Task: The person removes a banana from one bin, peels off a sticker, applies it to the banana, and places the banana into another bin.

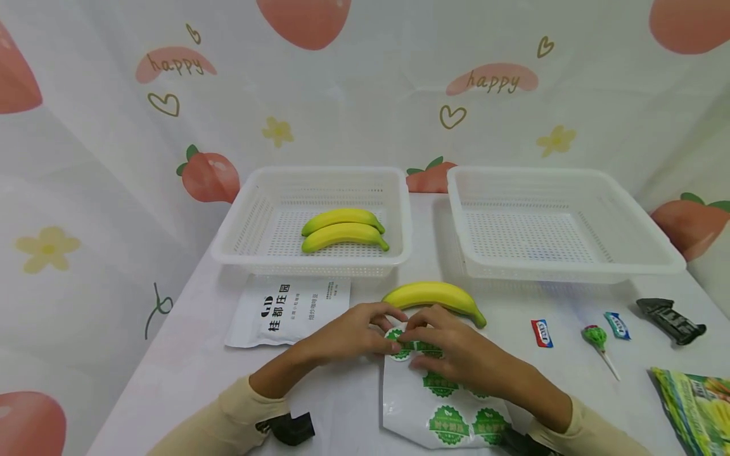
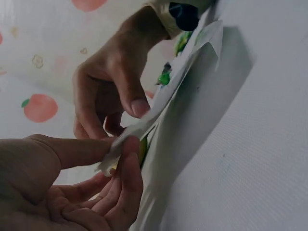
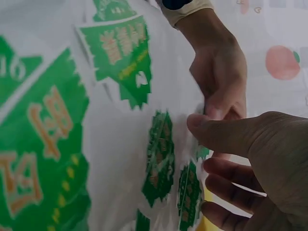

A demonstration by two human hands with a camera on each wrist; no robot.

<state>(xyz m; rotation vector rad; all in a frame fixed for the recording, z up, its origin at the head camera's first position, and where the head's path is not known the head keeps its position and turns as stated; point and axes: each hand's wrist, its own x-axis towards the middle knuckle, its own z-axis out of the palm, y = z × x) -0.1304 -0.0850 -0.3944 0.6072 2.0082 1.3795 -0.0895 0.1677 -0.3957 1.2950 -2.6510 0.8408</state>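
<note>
A white sheet of round green stickers [image 1: 406,405] lies in front of the person. My left hand [image 1: 356,332] pinches its upper left corner between thumb and forefinger, and in the left wrist view the sheet [image 2: 168,91] stands raised off the table. My right hand [image 1: 456,351] is over the sheet's top, its fingertips at the upper stickers; its thumb [image 3: 221,132] stays apart from its loosely bent fingers. Whether those fingertips have hold of a sticker's edge is hidden. A single banana [image 1: 433,296] lies just beyond both hands.
Two bananas [image 1: 345,236] lie in the left white basket [image 1: 310,259]; another basket [image 1: 570,269] stands at right. A white pouch [image 1: 296,313] is beside the left hand. Rightward are small wrapped candies [image 1: 542,334], a green lollipop [image 1: 595,335], a black packet [image 1: 672,320] and a green-yellow bag [image 1: 692,405].
</note>
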